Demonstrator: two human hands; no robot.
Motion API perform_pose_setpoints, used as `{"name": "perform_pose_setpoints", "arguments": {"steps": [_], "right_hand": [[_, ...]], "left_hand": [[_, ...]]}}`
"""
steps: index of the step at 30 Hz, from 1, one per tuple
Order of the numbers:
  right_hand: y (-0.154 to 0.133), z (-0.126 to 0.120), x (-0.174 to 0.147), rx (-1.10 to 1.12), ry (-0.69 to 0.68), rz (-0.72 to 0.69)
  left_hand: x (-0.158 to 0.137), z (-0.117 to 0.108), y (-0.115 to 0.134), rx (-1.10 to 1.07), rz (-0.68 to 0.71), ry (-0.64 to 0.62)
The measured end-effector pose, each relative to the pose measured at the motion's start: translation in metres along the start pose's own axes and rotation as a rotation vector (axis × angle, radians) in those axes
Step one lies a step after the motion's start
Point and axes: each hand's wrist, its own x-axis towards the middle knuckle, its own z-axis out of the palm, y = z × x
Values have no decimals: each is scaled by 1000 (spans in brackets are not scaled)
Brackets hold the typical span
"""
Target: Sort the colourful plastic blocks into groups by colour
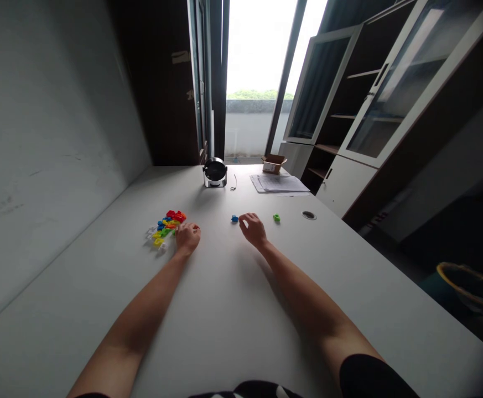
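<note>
My left hand [188, 238] rests at the right edge of a loose pile of small plastic pieces [166, 232] in red, orange, yellow, green, blue and white. Its fingers are curled, and whatever they may hold is hidden. Further right, my right hand [253, 228] bends thumb and forefinger together in a pinch. At those fingertips is a small blue plastic piece [234, 219], low at the white tabletop [220, 287]. A single green plastic piece [276, 218] lies apart, to the right of my right hand.
At the far end stand a round black device on a silver stand [215, 172] and an open cardboard box [273, 163]. Papers [280, 183] lie before the box. A round cable hole [308, 215] sits near the right edge. A wall [58, 138] borders the left side.
</note>
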Motion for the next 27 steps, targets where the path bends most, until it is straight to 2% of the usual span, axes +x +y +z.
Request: {"name": "perform_pose_setpoints", "arguments": {"steps": [3,6,10,14,17,21,24,27], "right_hand": [[-12,11,-6,60,-119,-71],[-18,19,-12,96,-237,-98],[-18,22,-16,88,-304,-84],[-20,18,-14,96,-292,-43],[-29,17,-11,131,-313,50],[-50,23,-11,180,-390,303],[-63,31,-16,215,-392,337],[-67,37,-20,276,-321,361]], "left_hand": [[-2,0,8,-120,141,-99],[-6,2,13,-177,271,-103],[-5,8,4,-58,199,-22],[-2,12,-7,-2,151,-100],[-3,12,-5,52,168,-97],[-4,11,-2,69,186,-99],[-3,10,0,11,244,-106],[-5,5,8,-83,354,-101]]}}
